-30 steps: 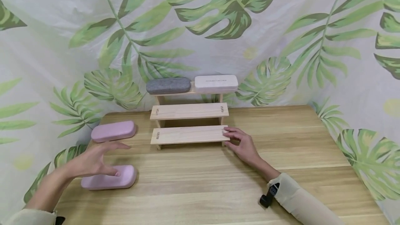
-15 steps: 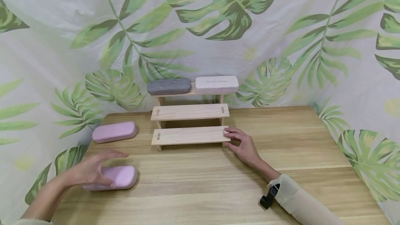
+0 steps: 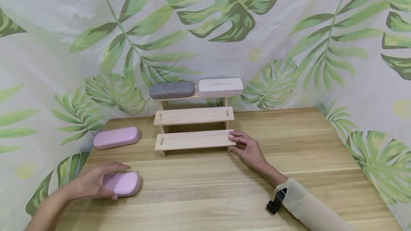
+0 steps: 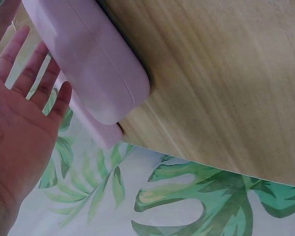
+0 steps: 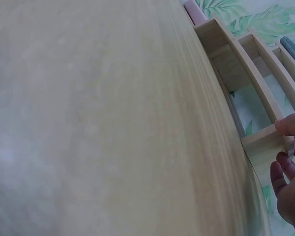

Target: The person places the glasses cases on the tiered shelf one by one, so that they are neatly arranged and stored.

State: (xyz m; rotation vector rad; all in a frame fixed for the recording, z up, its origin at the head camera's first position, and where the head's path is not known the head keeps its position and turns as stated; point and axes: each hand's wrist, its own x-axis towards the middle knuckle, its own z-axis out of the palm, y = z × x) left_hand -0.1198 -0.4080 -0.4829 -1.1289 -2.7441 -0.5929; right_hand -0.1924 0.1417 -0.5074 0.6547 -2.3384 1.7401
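Note:
My left hand is spread over the near pink glasses case, thumb along its front and fingers toward its back. The left wrist view shows the fingers of this hand fairly straight beside the pink case, without a firm grip. On the right, my right hand pinches the end of the lowest shelf of a three-step wooden rack. In the right wrist view, the thumb of that hand lies on top and fingers curl under the rack's end.
A second pink glasses case lies farther back at the table's left edge. On the top shelf sit a grey fabric case and a white case. Behind the wooden table hangs a leaf-print cloth.
My left hand has come down and toward me, settling around the near pink case. The right hand keeps its hold on the rack. The cases have not moved.

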